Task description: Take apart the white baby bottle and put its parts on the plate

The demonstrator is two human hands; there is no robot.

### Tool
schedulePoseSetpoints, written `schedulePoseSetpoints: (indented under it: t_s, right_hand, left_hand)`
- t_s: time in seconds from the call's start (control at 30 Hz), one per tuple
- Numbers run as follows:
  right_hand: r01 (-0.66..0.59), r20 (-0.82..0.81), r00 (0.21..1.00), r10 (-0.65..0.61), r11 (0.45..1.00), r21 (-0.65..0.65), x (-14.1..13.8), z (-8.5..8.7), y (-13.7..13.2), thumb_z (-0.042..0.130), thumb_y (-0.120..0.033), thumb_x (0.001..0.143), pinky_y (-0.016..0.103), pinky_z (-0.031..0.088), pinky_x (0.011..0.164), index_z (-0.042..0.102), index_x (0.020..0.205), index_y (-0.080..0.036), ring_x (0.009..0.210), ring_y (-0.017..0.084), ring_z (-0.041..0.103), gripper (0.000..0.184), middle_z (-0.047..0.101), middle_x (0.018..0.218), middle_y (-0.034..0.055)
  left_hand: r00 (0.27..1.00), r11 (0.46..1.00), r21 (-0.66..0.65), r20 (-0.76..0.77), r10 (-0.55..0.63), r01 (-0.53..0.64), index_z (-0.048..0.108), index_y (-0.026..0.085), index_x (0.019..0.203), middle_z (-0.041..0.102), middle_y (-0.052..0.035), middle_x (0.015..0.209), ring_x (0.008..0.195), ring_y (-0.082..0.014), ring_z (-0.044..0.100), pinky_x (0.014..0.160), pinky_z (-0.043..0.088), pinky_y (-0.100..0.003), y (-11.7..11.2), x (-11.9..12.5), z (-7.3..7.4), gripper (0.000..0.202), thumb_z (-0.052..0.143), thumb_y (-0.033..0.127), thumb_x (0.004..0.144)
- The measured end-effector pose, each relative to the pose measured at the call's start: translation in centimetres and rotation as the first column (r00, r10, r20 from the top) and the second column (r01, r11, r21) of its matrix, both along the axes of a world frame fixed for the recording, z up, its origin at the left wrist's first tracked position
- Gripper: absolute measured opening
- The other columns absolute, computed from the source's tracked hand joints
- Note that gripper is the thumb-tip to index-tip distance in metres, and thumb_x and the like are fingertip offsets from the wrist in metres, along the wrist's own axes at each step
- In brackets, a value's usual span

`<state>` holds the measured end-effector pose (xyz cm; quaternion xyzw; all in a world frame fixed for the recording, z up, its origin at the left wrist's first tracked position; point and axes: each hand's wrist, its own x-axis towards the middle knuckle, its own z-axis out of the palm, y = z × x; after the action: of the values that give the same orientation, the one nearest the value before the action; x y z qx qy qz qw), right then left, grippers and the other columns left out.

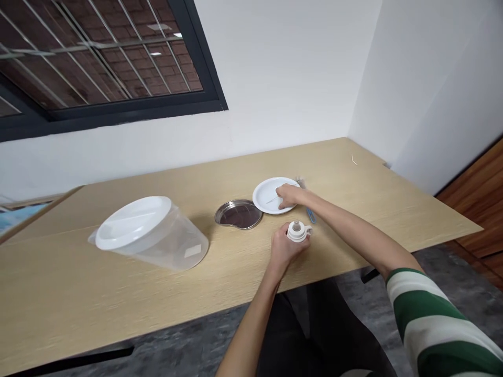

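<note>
My left hand (283,245) is wrapped round a white baby bottle (297,231), which stands upright with its teat at the top and a side handle to the right. My right hand (288,196) is over a white plate (261,195), its fingers closed in a pinch. From the fingertips a thin, pale stick (271,200) runs down across the plate. Right of the plate lies a slim tool with a blue handle (311,215), partly behind my right arm; its far end is a blurred grey bristly or wiry head (301,183).
A round metal tray (239,226) sits left of the plate, close to its rim. Farther left is a large translucent plastic jug (178,246) with a white lid (135,222). A small bent white strip (354,159) lies at the back right of the wooden table (157,293).
</note>
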<state>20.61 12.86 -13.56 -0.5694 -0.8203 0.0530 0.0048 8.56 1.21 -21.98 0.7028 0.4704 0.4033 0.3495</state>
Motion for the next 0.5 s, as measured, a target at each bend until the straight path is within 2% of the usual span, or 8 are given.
schedulePoseSetpoints:
  t_s: [0.13, 0.2, 0.27, 0.33, 0.4, 0.47, 0.5]
  right_hand:
    - [0.026, -0.011, 1.0, -0.025, 0.999, 0.036, -0.4, -0.3, -0.1, 0.08, -0.035, 0.081, 0.023, 0.04, 0.067, 0.067, 0.11, -0.004, 0.092, 0.021, 0.068, 0.044, 0.07, 0.107, 0.0185]
    - [0.038, -0.013, 0.999, -0.038, 0.999, 0.038, -0.1, 0.3, -0.3, 0.075, -0.044, 0.085, 0.024, 0.041, 0.069, 0.065, 0.112, -0.004, 0.095, 0.023, 0.067, 0.049, 0.07, 0.111, 0.0203]
    - [0.064, -0.065, 0.996, -0.059, 0.995, 0.073, 0.4, 1.5, -1.2, 0.063, -0.05, 0.094, 0.027, 0.042, 0.071, 0.064, 0.115, -0.006, 0.097, 0.024, 0.066, 0.048, 0.068, 0.116, 0.0212]
    - [0.097, -0.193, 0.979, -0.07, 0.986, 0.137, 1.0, 2.9, -3.2, 0.046, -0.051, 0.102, 0.028, 0.041, 0.072, 0.064, 0.113, -0.011, 0.095, 0.022, 0.065, 0.045, 0.07, 0.113, 0.0172]
    - [0.086, -0.295, 0.954, -0.045, 0.988, 0.127, 1.5, 4.3, -6.2, 0.034, -0.06, 0.104, 0.027, 0.038, 0.067, 0.064, 0.107, -0.016, 0.085, 0.02, 0.065, 0.053, 0.072, 0.095, 0.0105]
    - [0.086, -0.277, 0.959, -0.062, 0.993, 0.076, 1.7, 5.1, -9.4, 0.031, -0.07, 0.1, 0.027, 0.035, 0.063, 0.064, 0.104, -0.018, 0.076, 0.02, 0.063, 0.062, 0.07, 0.084, 0.0078]
    - [0.091, -0.222, 0.972, -0.074, 0.994, 0.068, 1.7, 5.2, -10.8, 0.035, -0.074, 0.096, 0.028, 0.033, 0.06, 0.064, 0.103, -0.018, 0.073, 0.02, 0.063, 0.063, 0.069, 0.082, 0.008]
  left_hand:
    - [1.0, 1.0, -0.002, 0.022, -0.006, 0.006, 0.062, 0.017, 0.078, 0.063, 0.0005, 0.069, 0.064, -0.0168, 0.06, 0.059, 0.045, -0.024, -0.1, -0.1, 0.2, 0.022, 0.074, 0.032, 0.066]
    - [1.0, 1.0, 0.002, 0.023, -0.007, 0.007, 0.061, 0.017, 0.076, 0.063, 0.0006, 0.069, 0.064, -0.0165, 0.06, 0.059, 0.044, -0.024, -0.1, 0.0, 0.2, 0.021, 0.074, 0.032, 0.067]
    - [1.0, 1.0, 0.003, 0.027, -0.01, 0.01, 0.06, 0.018, 0.074, 0.062, 0.0009, 0.068, 0.063, -0.016, 0.059, 0.059, 0.044, -0.024, -0.1, 0.0, 0.2, 0.021, 0.074, 0.032, 0.068]
    - [0.999, 1.0, 0.01, 0.038, -0.016, 0.016, 0.06, 0.018, 0.071, 0.061, 0.0013, 0.067, 0.061, -0.0154, 0.057, 0.057, 0.042, -0.024, 0.0, 0.1, 0.1, 0.02, 0.074, 0.031, 0.067]
    - [0.998, 0.999, 0.023, 0.052, -0.024, 0.023, 0.06, 0.017, 0.07, 0.061, 0.0013, 0.066, 0.06, -0.015, 0.056, 0.056, 0.04, -0.023, 0.0, 0.2, 0.0, 0.02, 0.075, 0.03, 0.067]
    - [0.998, 1.0, 0.011, 0.057, -0.014, 0.013, 0.062, 0.016, 0.072, 0.062, 0.0008, 0.067, 0.06, -0.0151, 0.056, 0.055, 0.039, -0.024, 0.0, 0.1, 0.1, 0.019, 0.075, 0.03, 0.067]
    - [0.999, 1.0, 0.002, 0.052, -0.018, 0.018, 0.063, 0.016, 0.073, 0.063, 0.0004, 0.068, 0.06, -0.0152, 0.055, 0.055, 0.038, -0.024, 0.0, 0.1, 0.2, 0.019, 0.074, 0.03, 0.067]
